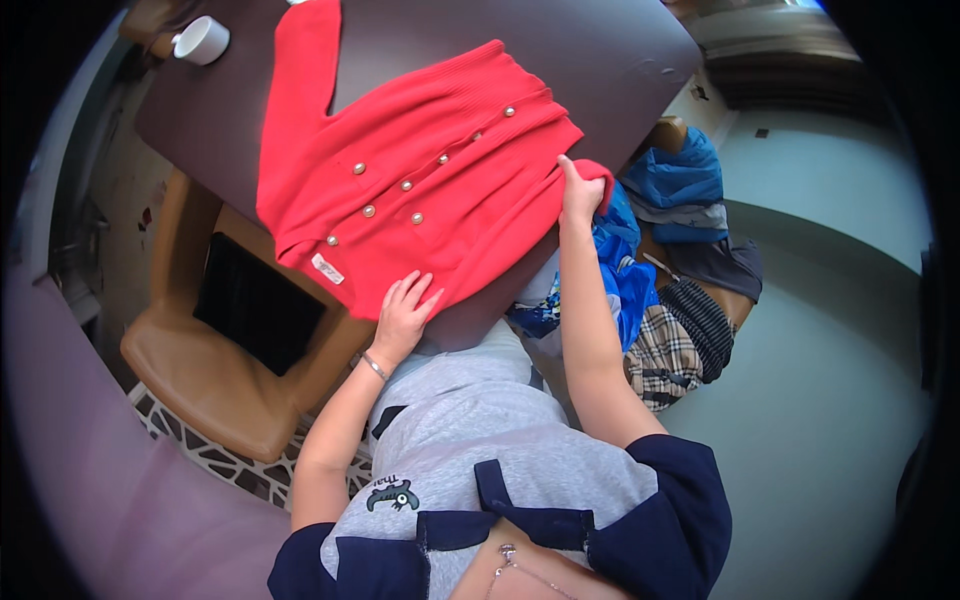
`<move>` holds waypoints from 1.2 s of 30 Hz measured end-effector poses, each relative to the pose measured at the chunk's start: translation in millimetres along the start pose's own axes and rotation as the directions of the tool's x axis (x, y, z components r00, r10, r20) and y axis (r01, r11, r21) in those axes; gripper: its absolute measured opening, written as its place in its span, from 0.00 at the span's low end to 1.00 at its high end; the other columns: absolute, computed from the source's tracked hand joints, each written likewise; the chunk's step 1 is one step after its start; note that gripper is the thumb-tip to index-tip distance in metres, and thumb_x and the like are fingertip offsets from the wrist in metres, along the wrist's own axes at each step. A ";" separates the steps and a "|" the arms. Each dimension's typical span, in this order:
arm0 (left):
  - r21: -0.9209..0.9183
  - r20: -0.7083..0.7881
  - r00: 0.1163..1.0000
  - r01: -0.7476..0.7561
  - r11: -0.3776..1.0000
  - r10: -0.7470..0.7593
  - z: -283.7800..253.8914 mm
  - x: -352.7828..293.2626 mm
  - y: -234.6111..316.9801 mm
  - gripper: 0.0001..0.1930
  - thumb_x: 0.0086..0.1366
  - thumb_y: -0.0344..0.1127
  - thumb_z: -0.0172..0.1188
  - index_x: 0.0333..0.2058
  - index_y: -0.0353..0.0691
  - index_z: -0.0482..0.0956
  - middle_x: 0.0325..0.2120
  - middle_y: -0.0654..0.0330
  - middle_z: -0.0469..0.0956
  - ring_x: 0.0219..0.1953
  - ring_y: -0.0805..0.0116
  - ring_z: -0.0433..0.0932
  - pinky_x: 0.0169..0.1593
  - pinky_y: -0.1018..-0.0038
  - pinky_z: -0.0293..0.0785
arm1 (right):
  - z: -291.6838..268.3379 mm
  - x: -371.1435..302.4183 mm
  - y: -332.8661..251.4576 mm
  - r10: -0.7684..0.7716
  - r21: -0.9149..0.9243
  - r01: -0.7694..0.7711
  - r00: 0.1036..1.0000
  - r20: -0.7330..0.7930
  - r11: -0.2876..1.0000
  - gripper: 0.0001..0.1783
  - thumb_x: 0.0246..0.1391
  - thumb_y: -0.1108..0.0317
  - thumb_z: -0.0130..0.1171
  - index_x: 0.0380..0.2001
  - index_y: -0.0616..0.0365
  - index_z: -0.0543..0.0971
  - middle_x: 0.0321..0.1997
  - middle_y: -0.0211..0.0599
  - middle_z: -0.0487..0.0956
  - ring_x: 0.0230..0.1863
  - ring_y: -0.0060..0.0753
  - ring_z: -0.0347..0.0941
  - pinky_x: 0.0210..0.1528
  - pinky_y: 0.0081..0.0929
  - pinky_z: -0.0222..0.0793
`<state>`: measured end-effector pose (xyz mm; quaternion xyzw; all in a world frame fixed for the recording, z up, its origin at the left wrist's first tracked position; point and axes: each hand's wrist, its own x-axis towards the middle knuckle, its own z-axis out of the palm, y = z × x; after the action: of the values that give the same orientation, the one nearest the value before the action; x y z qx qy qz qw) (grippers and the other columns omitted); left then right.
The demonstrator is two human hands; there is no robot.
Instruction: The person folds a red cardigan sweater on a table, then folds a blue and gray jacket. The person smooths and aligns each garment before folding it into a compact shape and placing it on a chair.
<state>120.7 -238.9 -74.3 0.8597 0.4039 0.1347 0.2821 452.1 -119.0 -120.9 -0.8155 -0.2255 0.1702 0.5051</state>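
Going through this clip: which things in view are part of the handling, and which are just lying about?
In use:
- cardigan
- table, under it
- left hand, resting on its edge
- right hand, gripping it

Lying about:
- mug
- tan chair
- clothes pile

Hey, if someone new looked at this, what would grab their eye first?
The bright red cardigan with shiny round buttons, spread across the dark table; the right hand grips its edge and the left hand lies on its near side. Next, the pile of clothes right of the table, then the white mug at the table's far left.
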 end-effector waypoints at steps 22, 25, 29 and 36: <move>-0.604 0.162 0.986 0.067 0.794 0.040 -17.8 12.0 11.0 0.15 0.57 0.27 0.56 0.44 0.32 0.74 0.40 0.49 0.77 0.44 0.52 0.75 0.48 0.66 0.72 | -57.2 21.0 -53.1 -0.212 -0.316 0.236 0.971 0.110 0.919 0.32 0.36 0.68 0.63 0.47 0.67 0.66 0.42 0.54 0.76 0.45 0.51 0.73 0.49 0.34 0.68; -0.671 0.138 0.981 0.194 0.715 -0.137 -51.4 29.2 -4.8 0.15 0.60 0.28 0.54 0.46 0.31 0.73 0.42 0.48 0.77 0.45 0.58 0.76 0.48 0.71 0.71 | -32.0 29.5 -86.1 -0.220 -0.333 0.260 0.963 0.154 0.907 0.33 0.37 0.66 0.63 0.49 0.67 0.66 0.44 0.55 0.75 0.47 0.51 0.73 0.50 0.35 0.67; -0.606 0.000 0.912 0.326 0.726 -0.410 -66.7 40.7 -49.2 0.14 0.61 0.29 0.54 0.45 0.34 0.74 0.38 0.45 0.77 0.42 0.55 0.77 0.45 0.70 0.72 | 26.3 54.4 -88.9 -0.124 -0.258 0.184 0.965 0.232 0.948 0.36 0.37 0.62 0.65 0.49 0.71 0.65 0.45 0.59 0.74 0.49 0.52 0.72 0.52 0.35 0.66; -0.288 -0.357 0.786 0.421 0.860 -0.504 -36.4 46.9 -80.1 0.10 0.60 0.37 0.56 0.39 0.41 0.76 0.32 0.54 0.78 0.35 0.53 0.76 0.35 0.65 0.71 | 65.9 69.1 -40.6 -0.003 -0.234 0.057 0.975 0.224 0.970 0.34 0.42 0.54 0.65 0.44 0.73 0.68 0.43 0.59 0.75 0.47 0.52 0.72 0.50 0.37 0.67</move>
<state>84.3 -147.8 -92.4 0.6527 0.6389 0.2811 0.2946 468.9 -16.7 -116.2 -0.8427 -0.3118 0.2243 0.3773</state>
